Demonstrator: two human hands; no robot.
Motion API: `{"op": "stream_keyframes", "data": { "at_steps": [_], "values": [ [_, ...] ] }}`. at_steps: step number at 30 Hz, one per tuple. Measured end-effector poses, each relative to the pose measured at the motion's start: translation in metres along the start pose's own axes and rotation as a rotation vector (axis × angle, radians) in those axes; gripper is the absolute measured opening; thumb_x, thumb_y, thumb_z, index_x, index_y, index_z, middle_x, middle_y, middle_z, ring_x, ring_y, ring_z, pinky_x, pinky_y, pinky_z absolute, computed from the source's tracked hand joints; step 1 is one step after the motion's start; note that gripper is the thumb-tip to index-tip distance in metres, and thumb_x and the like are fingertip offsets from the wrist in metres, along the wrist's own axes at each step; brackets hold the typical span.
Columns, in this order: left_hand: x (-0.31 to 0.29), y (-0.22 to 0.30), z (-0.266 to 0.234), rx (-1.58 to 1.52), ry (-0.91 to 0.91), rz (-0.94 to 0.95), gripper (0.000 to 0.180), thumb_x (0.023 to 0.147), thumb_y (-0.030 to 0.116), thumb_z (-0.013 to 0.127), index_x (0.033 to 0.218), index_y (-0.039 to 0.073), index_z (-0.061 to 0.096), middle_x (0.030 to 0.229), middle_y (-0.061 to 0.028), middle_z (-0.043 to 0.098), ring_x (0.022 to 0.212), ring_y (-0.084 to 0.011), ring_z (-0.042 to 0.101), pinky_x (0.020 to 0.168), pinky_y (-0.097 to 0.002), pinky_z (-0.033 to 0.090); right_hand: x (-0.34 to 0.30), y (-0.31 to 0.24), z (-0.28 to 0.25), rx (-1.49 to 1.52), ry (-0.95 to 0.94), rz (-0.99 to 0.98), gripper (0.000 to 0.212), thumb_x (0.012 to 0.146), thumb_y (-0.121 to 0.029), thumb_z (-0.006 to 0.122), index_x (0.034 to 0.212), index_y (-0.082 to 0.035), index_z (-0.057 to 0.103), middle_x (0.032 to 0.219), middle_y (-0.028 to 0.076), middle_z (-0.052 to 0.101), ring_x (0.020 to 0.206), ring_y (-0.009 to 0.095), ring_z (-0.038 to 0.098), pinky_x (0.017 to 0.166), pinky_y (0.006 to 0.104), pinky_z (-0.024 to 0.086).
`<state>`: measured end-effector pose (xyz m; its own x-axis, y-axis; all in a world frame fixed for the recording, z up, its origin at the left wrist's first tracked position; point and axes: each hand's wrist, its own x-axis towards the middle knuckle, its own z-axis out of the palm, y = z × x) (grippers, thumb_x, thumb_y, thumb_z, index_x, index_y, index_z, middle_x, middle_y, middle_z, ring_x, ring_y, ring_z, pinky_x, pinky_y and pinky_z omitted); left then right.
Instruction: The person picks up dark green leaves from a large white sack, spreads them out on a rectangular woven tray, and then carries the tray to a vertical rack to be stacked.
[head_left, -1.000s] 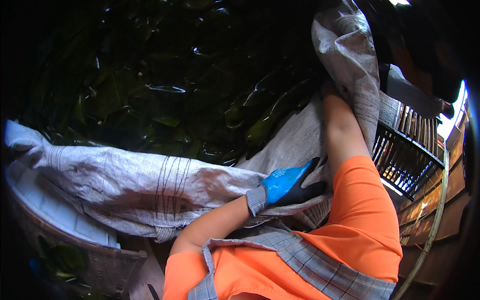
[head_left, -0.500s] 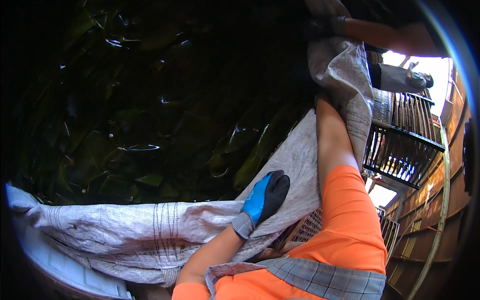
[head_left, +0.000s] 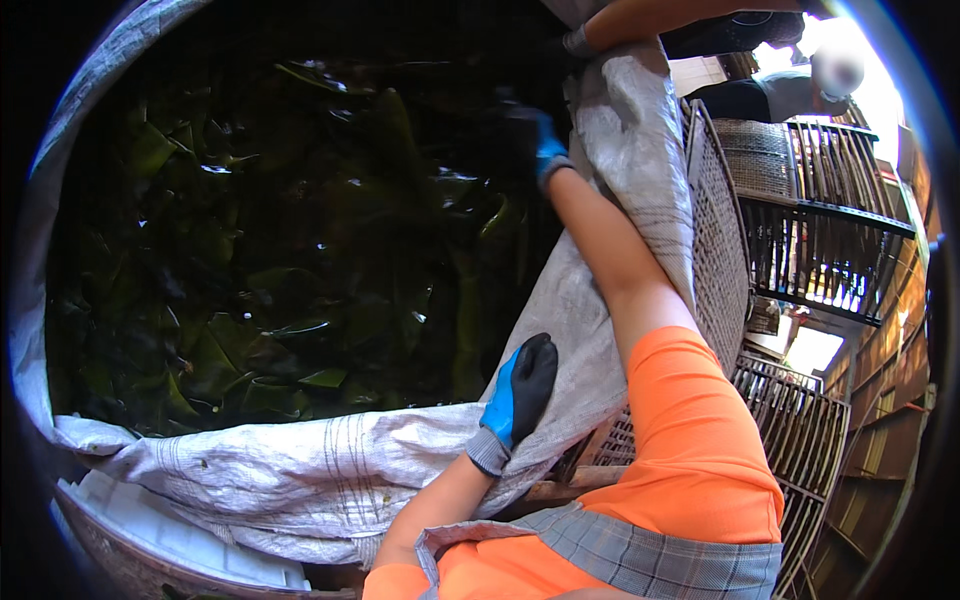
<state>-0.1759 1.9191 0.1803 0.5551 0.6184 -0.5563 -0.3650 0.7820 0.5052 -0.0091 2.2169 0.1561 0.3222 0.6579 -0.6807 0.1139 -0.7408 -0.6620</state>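
Note:
A large container, lined with pale woven sack cloth [head_left: 270, 462], holds dark water with many broad green leaves [head_left: 405, 140] in it. My left hand [head_left: 521, 392], in a blue and black glove with a grey cuff, is closed on the cloth at the near right corner of the rim. My right arm reaches over the right-hand rim. The right hand [head_left: 545, 140], in a blue glove, is at the water near the far right side. Motion and dark water smear its fingers, and what they touch is hidden.
Another person's forearm [head_left: 650, 18] reaches in at the top right, its hand lost in the dark. Woven trays [head_left: 716, 220] and slatted racks [head_left: 820, 250] stand to the right. A further person [head_left: 790, 92] is behind them. A pale plastic tub [head_left: 180, 535] lies below the near left rim.
My right hand, hidden beyond the rim before, now shows farther in over the water. My left hand stays on the cloth. The view has shifted, showing more of the left rim.

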Motion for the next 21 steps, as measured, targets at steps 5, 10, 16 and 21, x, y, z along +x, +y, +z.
{"op": "stream_keyframes", "data": {
  "at_steps": [5,10,16,21],
  "values": [
    [0.002,-0.004,-0.008,-0.041,0.005,-0.084,0.035,0.092,0.016,0.055,0.121,-0.004,0.051,0.113,-0.0092,0.059,0.104,-0.0137,0.054,0.092,-0.0259,0.041,0.086,0.106,-0.124,-0.936,0.627,-0.118,0.051,0.088,-0.046,0.048,0.119,-0.005,0.054,0.118,0.015,0.054,0.109,0.028,0.051,0.093,0.0395,0.039],
    [0.007,-0.023,-0.004,0.136,-0.019,0.034,0.035,0.087,0.016,0.058,0.116,-0.002,0.055,0.111,-0.0172,0.06,0.103,-0.0273,0.058,0.09,-0.0322,0.044,0.072,0.143,-0.086,-0.986,0.329,-0.081,0.046,0.09,-0.043,0.046,0.114,-0.006,0.058,0.11,0.015,0.059,0.1,0.027,0.056,0.088,0.0379,0.042],
    [0.001,-0.015,0.009,0.088,0.087,0.036,0.031,0.085,0.015,0.06,0.11,-0.002,0.058,0.106,-0.0137,0.062,0.098,-0.0217,0.059,0.086,-0.0292,0.045,-0.001,0.174,0.049,-0.914,-0.382,-0.19,0.043,0.091,-0.04,0.043,0.107,-0.006,0.064,0.1,0.014,0.065,0.09,0.026,0.061,0.082,0.036,0.046],
    [-0.001,-0.021,-0.039,-0.307,0.464,0.292,0.027,0.091,0.014,0.053,0.114,0.001,0.054,0.107,-0.0107,0.059,0.099,-0.0153,0.056,0.088,-0.0258,0.043,-0.083,0.118,0.14,-1.019,-0.558,-0.322,0.045,0.081,-0.048,0.057,0.09,-0.005,0.068,0.085,0.018,0.066,0.079,0.031,0.062,0.073,0.0405,0.047]
  ]
}}
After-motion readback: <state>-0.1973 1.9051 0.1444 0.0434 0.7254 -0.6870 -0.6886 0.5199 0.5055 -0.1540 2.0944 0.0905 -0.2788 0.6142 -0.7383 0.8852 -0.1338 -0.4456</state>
